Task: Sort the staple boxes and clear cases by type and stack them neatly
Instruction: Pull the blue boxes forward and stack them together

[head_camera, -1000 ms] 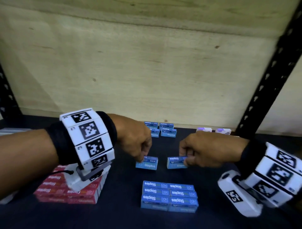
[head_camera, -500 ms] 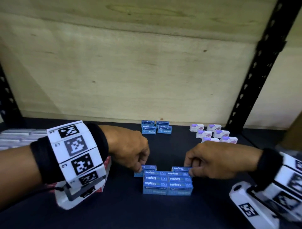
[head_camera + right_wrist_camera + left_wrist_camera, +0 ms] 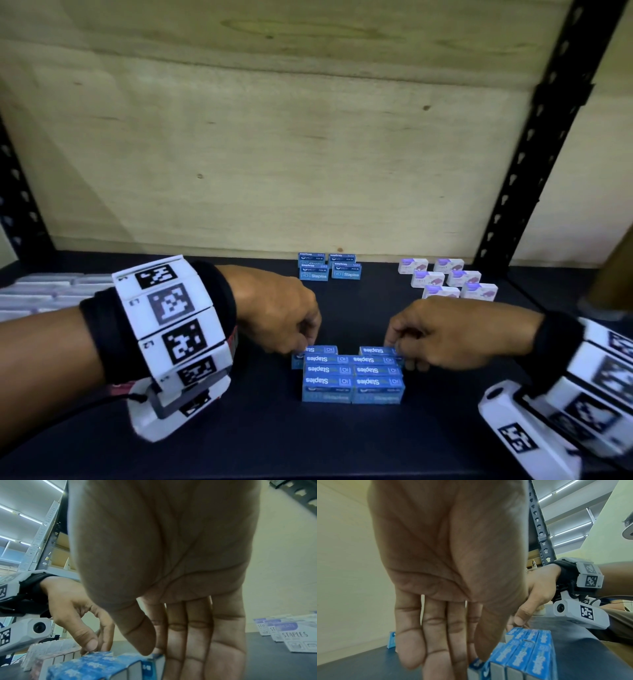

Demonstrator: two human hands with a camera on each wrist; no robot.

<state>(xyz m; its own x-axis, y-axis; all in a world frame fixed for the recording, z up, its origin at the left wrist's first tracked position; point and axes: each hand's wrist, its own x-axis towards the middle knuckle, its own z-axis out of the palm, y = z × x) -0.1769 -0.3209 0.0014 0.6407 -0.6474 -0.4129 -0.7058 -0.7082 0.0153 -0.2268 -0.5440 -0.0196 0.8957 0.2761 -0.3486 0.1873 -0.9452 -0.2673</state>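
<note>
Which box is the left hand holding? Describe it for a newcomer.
On the dark shelf, find the blue box block in front. At its far left corner sits a lone blue staple box, pinched by the left hand; it juts out leftward, unaligned.

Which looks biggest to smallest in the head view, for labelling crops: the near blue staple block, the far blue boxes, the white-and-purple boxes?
1. near blue staple block
2. white-and-purple boxes, as a group
3. far blue boxes

Nearness to the camera inflates the first.
</note>
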